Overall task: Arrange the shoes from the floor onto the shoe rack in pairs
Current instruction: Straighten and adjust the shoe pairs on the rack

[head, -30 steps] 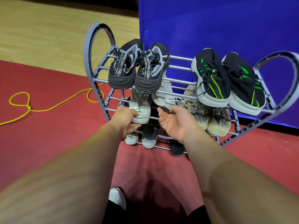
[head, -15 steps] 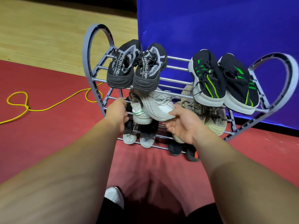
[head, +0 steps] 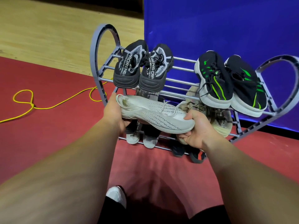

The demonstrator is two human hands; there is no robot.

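at the front of a grey shoe rack [head: 95, 62], both hands gripped one white knit shoe [head: 153, 115]: the left hand [head: 114, 115] wrapped round its heel end, the right hand [head: 196, 131] pinching the toe with the thumb on top. the shoe lay crosswise on its side in the air, just ahead of the middle shelf, its laces trailing toward the rack. half a second before, it had pointed toe-out from that shelf under the right hand alone, while the left rested on a neighbouring white shoe; the left had since let that one go and come across to take the heel. the shoe was therefore off its perch, likely to be turned and reseated beside its mate, which was mostly hidden behind it. beyond the grip, a black-and-grey pair [head: 127, 68] and a black-and-green pair [head: 215, 81] sat toes-out on the top shelf, beige shoes [head: 221, 123] filled the right of the middle shelf, and white-toed shoes [head: 132, 138] showed on the bottom one. a yellow cable [head: 48, 107] looped over the red floor [head: 48, 139] to the left. with every shelf carrying shoes, the job looked close to done.
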